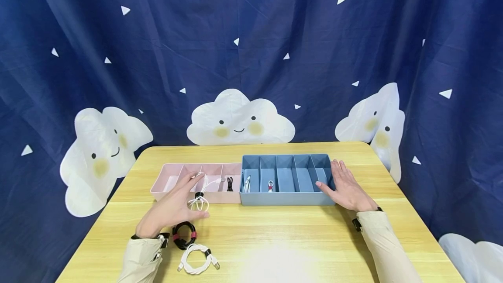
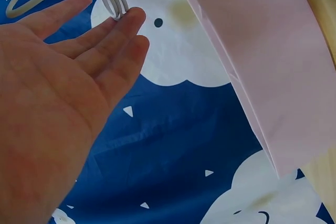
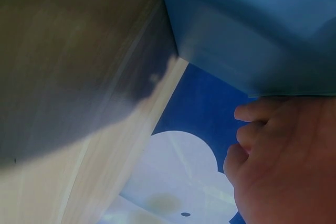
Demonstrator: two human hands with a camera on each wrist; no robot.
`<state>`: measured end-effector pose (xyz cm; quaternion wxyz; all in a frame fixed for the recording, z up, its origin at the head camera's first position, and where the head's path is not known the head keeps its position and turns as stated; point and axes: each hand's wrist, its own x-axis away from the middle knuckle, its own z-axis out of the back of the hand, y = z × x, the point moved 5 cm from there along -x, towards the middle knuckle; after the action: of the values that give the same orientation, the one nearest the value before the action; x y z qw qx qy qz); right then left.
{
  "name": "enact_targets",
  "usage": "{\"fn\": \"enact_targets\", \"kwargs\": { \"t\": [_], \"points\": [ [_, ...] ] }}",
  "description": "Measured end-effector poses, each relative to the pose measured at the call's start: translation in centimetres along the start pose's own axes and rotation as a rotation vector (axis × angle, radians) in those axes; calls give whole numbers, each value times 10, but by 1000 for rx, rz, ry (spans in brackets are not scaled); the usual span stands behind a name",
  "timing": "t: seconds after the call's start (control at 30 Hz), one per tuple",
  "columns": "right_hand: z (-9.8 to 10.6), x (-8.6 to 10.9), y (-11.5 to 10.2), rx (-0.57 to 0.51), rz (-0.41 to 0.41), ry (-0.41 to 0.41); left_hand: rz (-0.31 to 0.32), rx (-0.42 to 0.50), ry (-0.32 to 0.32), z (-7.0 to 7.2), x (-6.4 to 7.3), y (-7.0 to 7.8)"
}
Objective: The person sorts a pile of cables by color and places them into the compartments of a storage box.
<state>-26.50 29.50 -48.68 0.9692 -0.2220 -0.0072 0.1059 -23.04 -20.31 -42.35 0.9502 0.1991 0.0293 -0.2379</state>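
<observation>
Head view: white cable (image 1: 199, 196) at fingertips of the left hand (image 1: 174, 205), by the pink tray (image 1: 224, 197)'s front edge, on the counter (image 1: 275, 230)'s left half; left grip slack, fingers extended. Right hand (image 1: 348, 190), grip likewise loose, at the blue tray (image 1: 287, 199)'s right end.

Left of the blue box (image 1: 287, 198), the left hand (image 1: 173, 208) hid part of the pink box (image 1: 224, 198), and the left wrist view's upper edge cut off the white cable (image 1: 199, 196) at that hand. The black cable (image 1: 229, 183) just left of the blue box was too small for its ends to show. Nearer the wearer than the blue box, both sleeves (image 1: 387, 243) ran out of the head view.
</observation>
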Motion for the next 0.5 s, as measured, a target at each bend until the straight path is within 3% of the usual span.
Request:
{"fn": "enact_targets", "kwargs": {
  "t": [0.5],
  "points": [
    [-1,-2,1,3,-3,-3,-35,51,13,-2,-18,11]
  ]
}}
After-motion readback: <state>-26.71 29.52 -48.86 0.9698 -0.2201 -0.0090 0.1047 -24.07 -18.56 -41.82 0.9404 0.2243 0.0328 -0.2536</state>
